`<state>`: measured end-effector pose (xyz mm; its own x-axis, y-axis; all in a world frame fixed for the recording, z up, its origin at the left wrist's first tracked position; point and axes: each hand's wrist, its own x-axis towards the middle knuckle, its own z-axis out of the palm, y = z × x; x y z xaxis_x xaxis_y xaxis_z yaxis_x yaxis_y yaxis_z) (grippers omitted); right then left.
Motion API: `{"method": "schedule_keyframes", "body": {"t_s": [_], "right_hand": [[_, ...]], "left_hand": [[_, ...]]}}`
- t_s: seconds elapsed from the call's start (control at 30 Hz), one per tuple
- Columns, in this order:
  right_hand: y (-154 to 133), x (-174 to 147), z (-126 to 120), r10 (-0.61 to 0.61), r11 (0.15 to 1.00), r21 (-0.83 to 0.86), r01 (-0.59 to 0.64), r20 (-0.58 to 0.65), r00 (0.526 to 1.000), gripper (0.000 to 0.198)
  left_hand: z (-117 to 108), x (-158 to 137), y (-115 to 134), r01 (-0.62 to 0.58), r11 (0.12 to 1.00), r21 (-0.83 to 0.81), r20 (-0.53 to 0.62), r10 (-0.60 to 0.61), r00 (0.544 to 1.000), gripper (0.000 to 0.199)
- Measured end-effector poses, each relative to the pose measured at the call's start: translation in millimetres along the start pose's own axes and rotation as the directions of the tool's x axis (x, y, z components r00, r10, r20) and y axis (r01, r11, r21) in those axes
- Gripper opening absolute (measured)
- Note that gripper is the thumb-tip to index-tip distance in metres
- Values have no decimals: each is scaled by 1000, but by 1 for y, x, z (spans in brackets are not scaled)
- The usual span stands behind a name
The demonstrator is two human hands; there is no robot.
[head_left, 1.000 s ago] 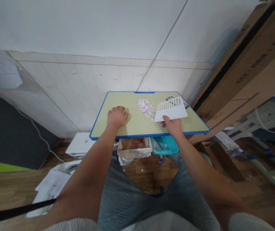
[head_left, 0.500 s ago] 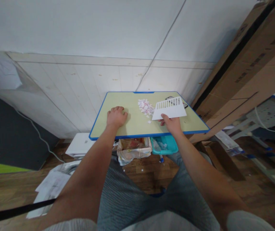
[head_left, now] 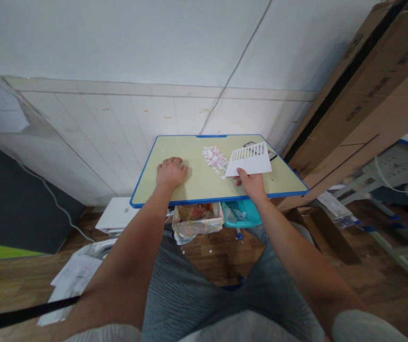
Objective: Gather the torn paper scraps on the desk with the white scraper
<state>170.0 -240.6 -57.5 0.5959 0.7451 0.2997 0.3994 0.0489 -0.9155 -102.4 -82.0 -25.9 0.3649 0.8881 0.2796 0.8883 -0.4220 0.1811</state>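
Observation:
My right hand (head_left: 249, 182) grips a flat white slotted sheet (head_left: 248, 164) by its near edge, thumb on top and fingers underneath. A row of narrow slots runs along the sheet's far side. Just left of the sheet lies a loose pile of small white and pink paper scraps (head_left: 214, 157) on the pale yellow tabletop (head_left: 200, 185). My left hand (head_left: 171, 172) rests palm down on the left part of the table, its fingers slightly bent and holding nothing. Partly hidden behind the sheet is a dark-rimmed object (head_left: 271, 155) that I cannot make out.
Below the table's front edge are a lined waste bin (head_left: 199, 225) and a turquoise basin (head_left: 254, 219) with scraps inside. Tall cardboard boxes (head_left: 361, 104) stand at the right. A white box (head_left: 114, 213) sits at lower left, and a cable (head_left: 238, 64) runs down the wall.
The slotted sheet in my right hand has turned slightly, its left edge nearer the scrap pile and a loose scrap. My left hand stays resting on the table. The view has shifted a little.

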Motion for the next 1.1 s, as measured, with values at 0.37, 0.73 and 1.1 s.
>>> {"method": "schedule_keyframes", "body": {"t_s": [0.37, 0.73, 1.1], "right_hand": [[-2, -5, 2, -28, 999, -26, 26, -75, 997, 39], [-1, -4, 0, 22, 1000, -15, -25, -153, 988, 35], [-4, -7, 0, -40, 997, 61, 40, 0, 999, 46]], "left_hand": [[-2, -1, 1, 4, 1000, -9, 9, -4, 1000, 51], [1, 0, -1, 0, 1000, -4, -3, 0, 1000, 51], [3, 2, -3, -2, 1000, -13, -16, 2, 1000, 51]]}}
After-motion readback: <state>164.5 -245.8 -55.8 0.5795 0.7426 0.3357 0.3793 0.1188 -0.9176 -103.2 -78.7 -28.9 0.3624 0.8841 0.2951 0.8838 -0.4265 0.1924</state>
